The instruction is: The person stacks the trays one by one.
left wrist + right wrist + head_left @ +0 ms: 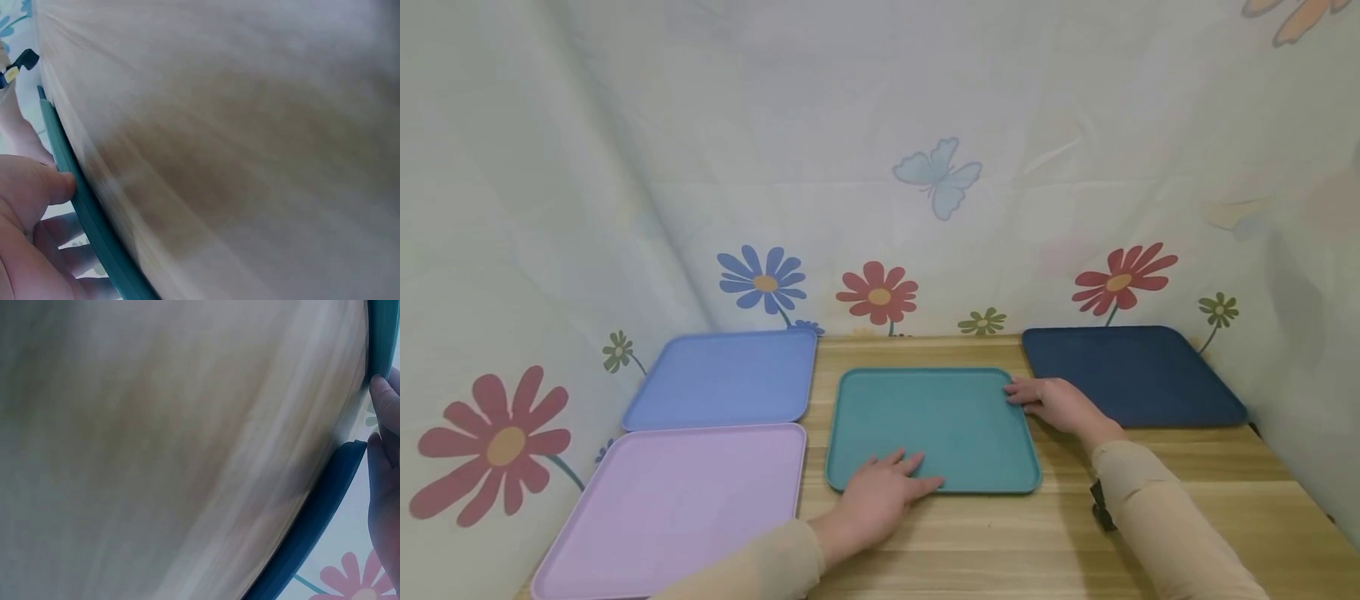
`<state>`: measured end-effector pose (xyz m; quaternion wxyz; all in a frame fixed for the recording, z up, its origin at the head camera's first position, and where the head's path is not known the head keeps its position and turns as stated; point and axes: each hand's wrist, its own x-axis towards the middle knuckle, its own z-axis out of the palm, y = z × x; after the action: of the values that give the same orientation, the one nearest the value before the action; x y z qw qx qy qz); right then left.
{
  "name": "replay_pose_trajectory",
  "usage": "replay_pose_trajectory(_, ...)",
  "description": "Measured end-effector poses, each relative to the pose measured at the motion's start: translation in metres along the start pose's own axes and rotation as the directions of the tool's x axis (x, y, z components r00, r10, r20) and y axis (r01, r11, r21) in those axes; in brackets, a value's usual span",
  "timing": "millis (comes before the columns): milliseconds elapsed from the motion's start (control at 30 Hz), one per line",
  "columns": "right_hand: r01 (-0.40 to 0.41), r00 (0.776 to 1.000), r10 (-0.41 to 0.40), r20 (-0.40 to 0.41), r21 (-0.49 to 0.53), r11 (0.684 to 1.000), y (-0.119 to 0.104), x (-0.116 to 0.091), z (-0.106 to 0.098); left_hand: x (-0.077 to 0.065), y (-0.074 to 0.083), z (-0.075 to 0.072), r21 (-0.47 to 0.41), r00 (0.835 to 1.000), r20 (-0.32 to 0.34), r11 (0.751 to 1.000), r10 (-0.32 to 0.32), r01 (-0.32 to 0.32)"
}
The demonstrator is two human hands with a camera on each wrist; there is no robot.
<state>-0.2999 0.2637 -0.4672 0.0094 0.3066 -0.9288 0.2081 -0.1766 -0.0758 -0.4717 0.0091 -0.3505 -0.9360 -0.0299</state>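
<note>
In the head view a teal tray [934, 429] lies flat on the wooden table, in the middle. My left hand [876, 504] rests over its near edge, fingers spread and fairly straight on the tray. The left wrist view shows the thumb [61, 187] right at the teal rim [94, 212]. At the tray's upper right corner, the fingertips of my right hand [1060, 406] touch the rim, fingers extended. Seen from the right wrist, the thumb [384, 403] meets the teal edge [380, 337], close by the navy tray's corner [350, 453].
A blue tray [722, 379] lies back left, with a lilac tray [677, 500] in front of it. The navy tray [1135, 375] lies back right, beside my right hand. Wooden tabletop [985, 550] shows between them. A flower-printed cloth [850, 108] hangs behind and at both sides.
</note>
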Motion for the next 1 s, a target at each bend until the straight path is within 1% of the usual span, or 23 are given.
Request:
replay_pose_trajectory(167,-0.003,1.000,0.003,-0.004,0.003,1.000,0.0005,-0.0005,0.0021,0.0004,-0.0021,0.0003,-0.002,1.000,0.019,1.000,-0.007,0.007)
replay_pose_trajectory(367,-0.018,1.000,0.018,-0.003,0.010,1.000,0.0040,-0.0017,0.0021,0.0016,-0.0018,0.0018,0.009,1.000,0.016,1.000,0.002,-0.002)
replay_pose_trajectory(567,-0.001,1.000,0.001,0.007,0.000,1.000,0.0030,-0.0034,-0.0007,0.0012,0.0004,0.0008,0.009,1.000,0.009,1.000,0.009,-0.009)
replay_pose_trajectory(767,0.007,1.000,-0.007,0.007,-0.007,1.000,0.0017,-0.0072,-0.0024,0.0018,0.0027,0.0014,0.030,1.000,-0.001,0.999,0.025,-0.025)
replay_pose_trajectory(1000,-0.006,1.000,0.006,0.009,-0.007,1.000,0.0015,-0.0090,-0.0029,0.0028,0.0072,0.0010,0.033,1.000,0.019,0.999,0.019,-0.020)
